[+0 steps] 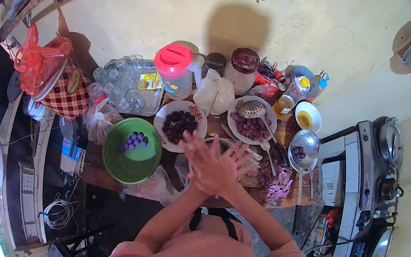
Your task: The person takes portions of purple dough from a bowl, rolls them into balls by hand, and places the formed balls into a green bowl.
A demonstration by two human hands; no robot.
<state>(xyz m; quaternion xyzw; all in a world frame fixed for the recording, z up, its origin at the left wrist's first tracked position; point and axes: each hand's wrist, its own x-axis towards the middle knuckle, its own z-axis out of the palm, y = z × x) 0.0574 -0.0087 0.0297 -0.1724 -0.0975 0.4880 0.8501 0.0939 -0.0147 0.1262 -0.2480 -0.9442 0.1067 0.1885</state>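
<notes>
My right hand lies across my left hand, palms together over the front of the table. Fingers on both hands are stretched out and spread. Whatever may be between the palms is hidden. Beneath them a bowl is mostly covered. To the left, a green basin holds several small purple balls. Behind it stands a floral plate of dark purple balls. Peeled purple pieces lie on the table at the right.
At the back are a pitcher with a red lid, a large jar, white bags and an oil bottle. A skimmer rests on a plate of purple chunks. Glasses fill a tray; a stove stands right.
</notes>
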